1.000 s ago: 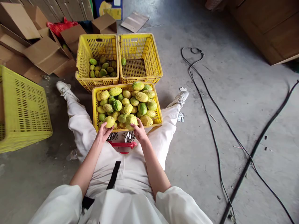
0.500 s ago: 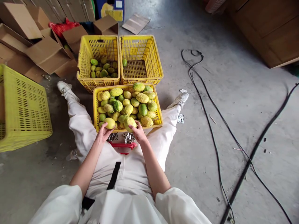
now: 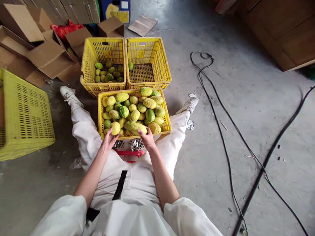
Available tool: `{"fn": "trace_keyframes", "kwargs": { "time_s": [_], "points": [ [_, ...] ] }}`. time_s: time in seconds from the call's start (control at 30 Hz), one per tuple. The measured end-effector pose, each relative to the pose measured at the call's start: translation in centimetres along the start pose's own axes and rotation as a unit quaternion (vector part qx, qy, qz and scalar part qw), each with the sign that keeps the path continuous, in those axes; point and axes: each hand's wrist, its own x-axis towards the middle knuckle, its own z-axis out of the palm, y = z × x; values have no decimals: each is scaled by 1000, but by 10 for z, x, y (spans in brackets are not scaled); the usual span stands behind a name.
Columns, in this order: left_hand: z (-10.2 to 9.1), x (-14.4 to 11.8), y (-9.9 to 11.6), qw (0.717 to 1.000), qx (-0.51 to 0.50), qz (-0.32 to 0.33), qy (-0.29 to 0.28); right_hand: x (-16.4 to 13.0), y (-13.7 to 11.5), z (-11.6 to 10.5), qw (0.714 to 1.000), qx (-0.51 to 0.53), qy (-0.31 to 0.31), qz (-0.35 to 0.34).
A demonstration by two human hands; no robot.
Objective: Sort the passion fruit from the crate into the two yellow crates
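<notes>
Held round yellow fruit (image 3: pixel 115 128) in left hand (image 3: pixel 108 140), clamped from below with thumb on the left and fingers on the right. Held long yellow fruit (image 3: pixel 136 128) in right hand (image 3: pixel 147 139), gripped at its right end by thumb and fingers, lying nearly crosswise with tip to the left. Couldn't make out finger undersides, partly hidden. Had both fruits near each other but apart, over near edge of yellow front crate (image 3: pixel 168 124). Couldn't tell contact with heap of fruit (image 3: pixel 135 115) just behind. Saw yellow, mottled and green pieces in heap, some bumpy-skinned.

Noted two deeper yellow crates side by side beyond: rear left crate (image 3: pixel 103 87) with cluster of greenish fruit (image 3: pixel 110 69) inside, rear right crate (image 3: pixel 149 86) with single green fruit (image 3: pixel 130 66) by its left wall. Saw front crate between spread legs in white trousers (image 3: pixel 83 127), with red piece (image 3: pixel 129 153) below near edge. Spotted lime-yellow crate (image 3: pixel 31 121) off to the left, cardboard boxes (image 3: pixel 49 59) jumbled behind it, red plastic (image 3: pixel 66 29) among them, flat cardboard (image 3: pixel 142 25) farther right. Logged black cables (image 3: pixel 256 184) across concrete floor (image 3: pixel 209 196) on the right.
</notes>
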Motion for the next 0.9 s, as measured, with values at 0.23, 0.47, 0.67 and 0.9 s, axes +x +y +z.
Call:
{"fn": "trace_keyframes", "kwargs": {
  "time_s": [0.23,0.47,0.67,0.9],
  "points": [
    [0,0,1,1000,-9,-15,-2,-6,-6,0,999,49,-22,7],
    [0,-1,2,999,1,-41,9,-5,-7,-1,992,106,-64,34],
    [2,-4,3,999,12,-36,-10,-1,-5,-1,990,127,-39,44],
    [4,-6,3,1000,-3,-31,0,0,-3,-4,989,133,-58,34]
  ]
}}
